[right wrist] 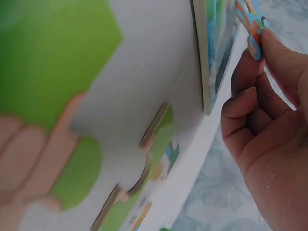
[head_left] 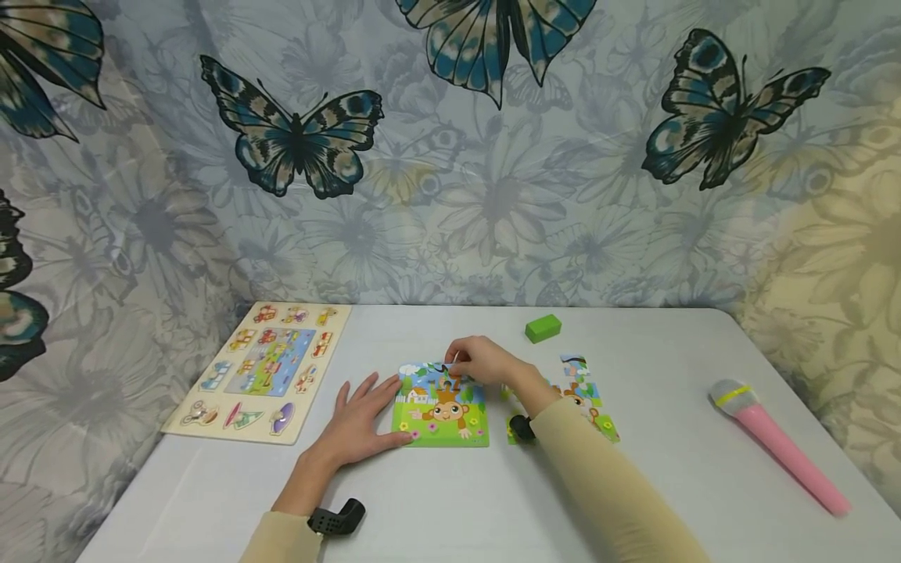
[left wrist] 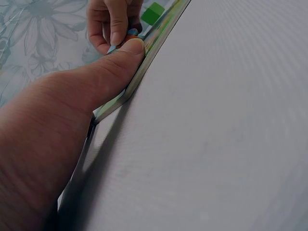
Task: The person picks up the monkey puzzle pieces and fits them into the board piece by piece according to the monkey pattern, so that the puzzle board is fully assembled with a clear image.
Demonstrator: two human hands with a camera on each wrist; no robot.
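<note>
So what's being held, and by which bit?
The right hand pinches a little puzzle piece by one end. The left hand isn't gripping anything, just touching the puzzle board.

Right of the right grip (head_left: 487, 360), a beige fabric sleeve (head_left: 619, 477) partly hides flat green monkey-printed puzzle pieces (head_left: 597, 405); the right wrist view's top edge cuts off the grip's blue-and-orange piece (right wrist: 251, 24).

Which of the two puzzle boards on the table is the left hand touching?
The smaller monkey board: the left hand rests its thumb on the near left corner. The larger cream board, with many small pictures, lies apart to the left.
</note>
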